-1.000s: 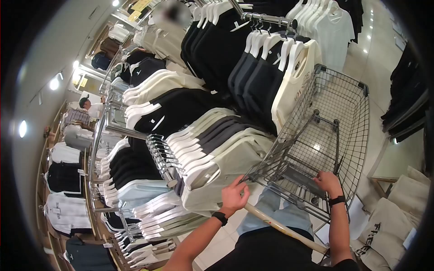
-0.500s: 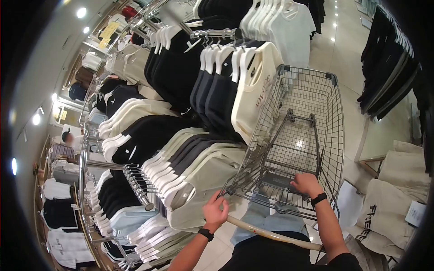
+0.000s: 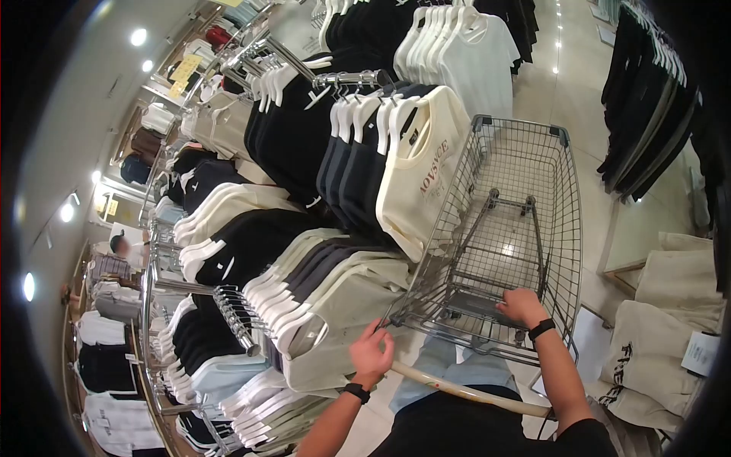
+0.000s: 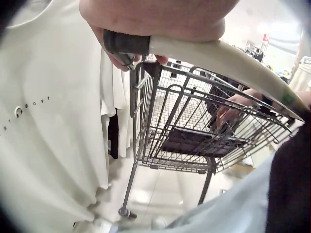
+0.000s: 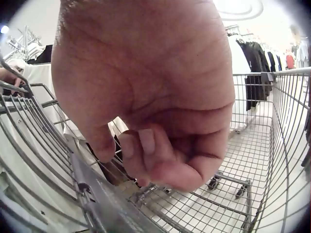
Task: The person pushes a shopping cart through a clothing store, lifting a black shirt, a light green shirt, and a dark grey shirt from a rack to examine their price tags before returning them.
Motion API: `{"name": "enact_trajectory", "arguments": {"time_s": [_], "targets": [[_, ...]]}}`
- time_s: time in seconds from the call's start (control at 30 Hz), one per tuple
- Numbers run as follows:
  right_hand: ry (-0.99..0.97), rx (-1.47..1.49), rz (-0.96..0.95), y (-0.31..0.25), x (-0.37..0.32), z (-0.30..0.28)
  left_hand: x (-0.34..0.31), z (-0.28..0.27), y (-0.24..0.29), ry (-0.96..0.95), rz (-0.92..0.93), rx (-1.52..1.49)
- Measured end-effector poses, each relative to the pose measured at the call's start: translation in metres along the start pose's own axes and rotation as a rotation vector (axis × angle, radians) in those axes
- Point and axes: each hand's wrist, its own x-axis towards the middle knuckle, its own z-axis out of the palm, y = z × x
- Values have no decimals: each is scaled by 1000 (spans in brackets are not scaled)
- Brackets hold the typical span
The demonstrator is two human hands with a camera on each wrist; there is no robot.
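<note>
My left hand [image 3: 371,352] is wrapped round the left end of the pale, curved handle [image 3: 464,392] of a shopping cart [image 3: 521,124]. In the left wrist view, its fingers curl under the dark end piece [image 4: 127,42] of that handle. Over the near end of the wire basket hangs my right hand [image 3: 524,306], loosely curled with nothing in it. A grey panel [image 5: 109,199] on the cart lies below and beside that hand in the right wrist view. The basket holds nothing, and floor shows through its mesh.
Close along the cart's left side hang a cream printed shirt [image 3: 426,167] and pale green shirts [image 3: 343,320] on a metal rack. Dark garments [image 3: 647,99] hang at the right. Beige folded clothes [image 3: 655,358] lie near right. A tiled aisle [image 3: 563,84] runs ahead.
The head view has swung right, so racks and cart appear further left. The cream shirt's print shows more fully now. My left hand keeps its grip; my right stays over the basket.
</note>
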Motion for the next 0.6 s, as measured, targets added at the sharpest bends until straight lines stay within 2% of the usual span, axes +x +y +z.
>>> {"name": "enact_trajectory", "arguments": {"time_s": [0.1,0.3,0.37,0.6], "targets": [[17,-23,-9,9,3,-3,5,6,6,-33,-44,38],[2,-55,-6,29,11,-19,19,21,17,59,40,-11],[-5,-58,5,32,12,-26,24,20,25,-27,-45,-9],[84,-56,-31,45,14,-31,38,28,32,-51,-30,24]]}}
